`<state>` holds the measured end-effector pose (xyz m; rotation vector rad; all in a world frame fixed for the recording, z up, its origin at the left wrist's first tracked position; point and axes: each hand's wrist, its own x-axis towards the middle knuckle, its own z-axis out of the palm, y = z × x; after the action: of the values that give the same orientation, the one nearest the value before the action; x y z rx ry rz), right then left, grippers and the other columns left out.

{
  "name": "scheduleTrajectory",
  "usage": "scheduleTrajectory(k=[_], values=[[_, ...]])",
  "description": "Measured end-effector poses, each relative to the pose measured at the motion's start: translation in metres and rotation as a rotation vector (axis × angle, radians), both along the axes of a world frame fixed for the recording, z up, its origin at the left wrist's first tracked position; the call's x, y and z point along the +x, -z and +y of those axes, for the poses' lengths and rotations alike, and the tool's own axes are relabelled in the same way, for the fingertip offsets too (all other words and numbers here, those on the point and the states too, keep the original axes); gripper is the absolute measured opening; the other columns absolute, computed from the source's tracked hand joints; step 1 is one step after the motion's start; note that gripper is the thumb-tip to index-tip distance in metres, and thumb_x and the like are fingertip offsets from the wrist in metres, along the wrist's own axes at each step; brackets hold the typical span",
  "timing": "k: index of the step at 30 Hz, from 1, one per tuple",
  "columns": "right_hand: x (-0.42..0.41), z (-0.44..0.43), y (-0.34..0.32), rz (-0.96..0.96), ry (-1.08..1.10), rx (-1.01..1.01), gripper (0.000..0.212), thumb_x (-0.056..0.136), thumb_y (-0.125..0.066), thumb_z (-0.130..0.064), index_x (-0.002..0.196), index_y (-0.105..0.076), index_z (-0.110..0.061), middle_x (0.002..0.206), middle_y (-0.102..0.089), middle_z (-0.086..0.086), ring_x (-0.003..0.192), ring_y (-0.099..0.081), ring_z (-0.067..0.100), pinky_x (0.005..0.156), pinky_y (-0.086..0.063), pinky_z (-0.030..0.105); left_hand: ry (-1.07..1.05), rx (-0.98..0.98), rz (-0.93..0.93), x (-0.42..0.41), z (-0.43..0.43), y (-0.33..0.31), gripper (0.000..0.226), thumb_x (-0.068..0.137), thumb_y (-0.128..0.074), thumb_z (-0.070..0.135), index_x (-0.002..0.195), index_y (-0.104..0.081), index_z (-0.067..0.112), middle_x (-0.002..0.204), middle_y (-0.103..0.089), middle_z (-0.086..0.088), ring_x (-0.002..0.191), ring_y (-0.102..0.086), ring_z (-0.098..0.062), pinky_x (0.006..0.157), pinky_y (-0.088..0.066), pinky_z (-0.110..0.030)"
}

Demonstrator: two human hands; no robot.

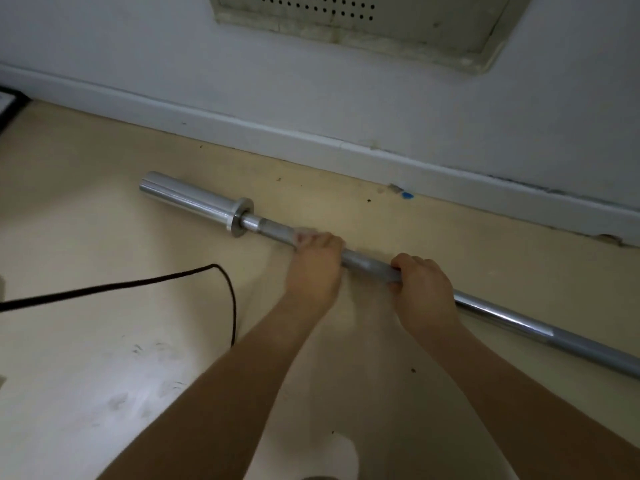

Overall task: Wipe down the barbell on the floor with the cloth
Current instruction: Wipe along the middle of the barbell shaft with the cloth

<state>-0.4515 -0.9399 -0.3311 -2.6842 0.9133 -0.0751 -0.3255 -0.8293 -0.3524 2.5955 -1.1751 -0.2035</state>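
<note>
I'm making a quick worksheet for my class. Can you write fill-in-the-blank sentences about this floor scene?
1. Both hands, the left hand and the right hand, grip the shaft of the long silver metal barbell, which lies on the ____.
2. The thin cable curling on the beige floor is ____ in colour.
3. The barbell's thick sleeve end points toward the person's ____ side.

Missing words: floor; black; left

Both forearms are bare all the way up, no sleeves, no watch, no bands or rings that I can see. Left hand [313, 261] and right hand [424, 285] are gloveless too. Fingers are kinda blurry.
</note>
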Motion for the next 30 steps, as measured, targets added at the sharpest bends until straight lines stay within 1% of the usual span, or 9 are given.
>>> scheduleTrajectory(k=[3, 5, 10, 13, 15, 18, 21, 25, 30], values=[[-0.003, 0.000, -0.002, -0.044, 0.003, 0.010, 0.023, 0.069, -0.061, 0.010, 0.087, -0.065, -0.004, 0.080, -0.064, 0.017, 0.075, -0.056, 0.037, 0.062, -0.041, 0.035, 0.216, 0.066, 0.048, -0.035, -0.026, -0.007, 0.028, 0.088, -0.049, 0.014, 0.115, -0.056, 0.012, 0.117, -0.059, -0.009, 0.113, -0.050, -0.032, 0.108, -0.026, -0.045], [-0.008, -0.003, -0.004, -0.048, -0.013, 0.006, 0.029, 0.067, -0.067, 0.008, 0.093, -0.065, -0.005, 0.089, -0.062, 0.017, 0.080, -0.054, 0.038, 0.067, -0.044, 0.038, 0.314, 0.094, 0.077, -0.022, -0.024, -0.015, 0.035, 0.083, -0.057, 0.013, 0.118, -0.054, 0.013, 0.120, -0.059, -0.009, 0.113, -0.050, -0.031, 0.104, -0.032, -0.041], [-0.022, -0.018, -0.011, 0.085, -0.111, -0.026, 0.025, 0.068, -0.074, -0.003, 0.088, -0.059, -0.004, 0.087, -0.058, 0.015, 0.082, -0.053, 0.035, 0.064, -0.041, 0.037, -0.030, 0.066, 0.128, 0.045, 0.026, -0.025, 0.018, 0.082, -0.058, 0.008, 0.099, -0.063, 0.009, 0.098, -0.066, -0.008, 0.090, -0.059, -0.027, 0.073, -0.047, -0.031], [-0.019, -0.024, -0.014, 0.131, -0.212, -0.050, 0.014, 0.078, -0.066, -0.008, 0.089, -0.059, -0.005, 0.088, -0.060, 0.015, 0.086, -0.053, 0.034, 0.064, -0.035, 0.035, -0.058, 0.123, 0.011, 0.044, 0.027, -0.016, 0.024, 0.067, -0.072, 0.008, 0.089, -0.063, 0.006, 0.094, -0.065, -0.017, 0.093, -0.057, -0.036, 0.081, -0.043, -0.040], [-0.015, -0.031, -0.016, 0.156, -0.235, -0.044, 0.012, 0.083, -0.060, -0.012, 0.094, -0.059, -0.007, 0.093, -0.060, 0.014, 0.090, -0.052, 0.032, 0.067, -0.034, 0.034, -0.003, 0.045, 0.004, 0.015, 0.007, -0.010, 0.016, 0.074, -0.065, 0.009, 0.089, -0.062, 0.008, 0.091, -0.065, -0.015, 0.091, -0.058, -0.035, 0.082, -0.042, -0.040], [-0.013, -0.044, -0.013, 0.153, -0.209, -0.014, 0.017, 0.088, -0.054, -0.014, 0.101, -0.063, -0.012, 0.097, -0.064, 0.012, 0.090, -0.055, 0.031, 0.069, -0.037, 0.033, 0.167, -0.044, 0.083, -0.044, -0.036, 0.000, 0.027, 0.083, -0.045, 0.009, 0.105, -0.062, 0.008, 0.104, -0.066, -0.015, 0.096, -0.061, -0.034, 0.089, -0.048, -0.044], [-0.010, -0.055, -0.015, 0.153, -0.171, 0.067, 0.028, 0.092, -0.048, -0.020, 0.116, -0.063, -0.016, 0.101, -0.068, 0.013, 0.094, -0.059, 0.032, 0.076, -0.042, 0.033, 0.311, -0.105, 0.065, -0.054, -0.059, 0.000, 0.038, 0.080, -0.052, 0.001, 0.117, -0.060, 0.003, 0.110, -0.065, -0.016, 0.100, -0.061, -0.034, 0.100, -0.043, -0.051], [-0.007, -0.057, -0.015, 0.235, -0.189, 0.011, 0.028, 0.092, -0.046, -0.021, 0.113, -0.061, -0.013, 0.106, -0.060, 0.012, 0.099, -0.050, 0.031, 0.082, -0.043, 0.037, 0.431, 0.178, 0.096, -0.022, -0.063, -0.020, 0.039, 0.092, -0.046, 0.010, 0.130, -0.047, 0.012, 0.118, -0.062, -0.013, 0.111, -0.055, -0.031, 0.103, -0.039, -0.040], [0.000, -0.052, -0.027, 0.289, -0.180, -0.033, 0.027, 0.089, -0.045, -0.011, 0.113, -0.057, -0.013, 0.114, -0.050, 0.009, 0.108, -0.045, 0.029, 0.086, -0.042, 0.036, 0.204, 0.289, 0.058, 0.007, -0.050, -0.031, 0.023, 0.091, -0.044, 0.009, 0.109, -0.057, 0.014, 0.111, -0.064, -0.008, 0.109, -0.058, -0.029, 0.105, -0.036, -0.038]])
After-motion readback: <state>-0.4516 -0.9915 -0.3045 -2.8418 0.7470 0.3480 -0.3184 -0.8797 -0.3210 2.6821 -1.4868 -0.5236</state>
